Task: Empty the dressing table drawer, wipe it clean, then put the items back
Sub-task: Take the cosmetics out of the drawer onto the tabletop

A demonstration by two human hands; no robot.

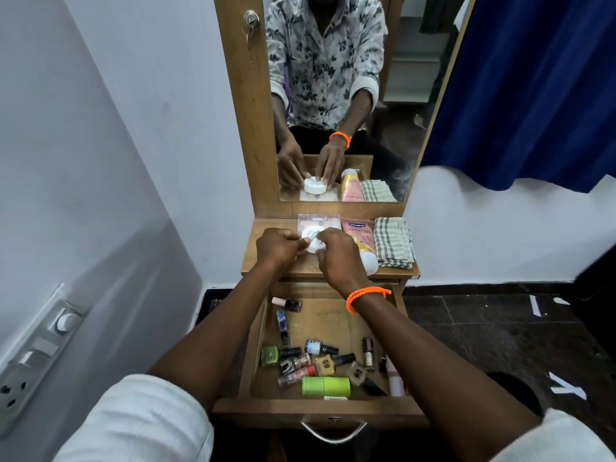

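Both hands (280,246) round white jar (311,241)

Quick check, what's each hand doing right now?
Left hand: fingers curled on the white round jar on the table top.
Right hand: also gripping the same jar.

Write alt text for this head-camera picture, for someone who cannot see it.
Both hands, left hand and right hand, hold a round white jar over a flat pink case on a wooden dressing table. Below, the open drawer holds scattered nail polish bottles; a pink tube and checked cloth lie beside the jar.
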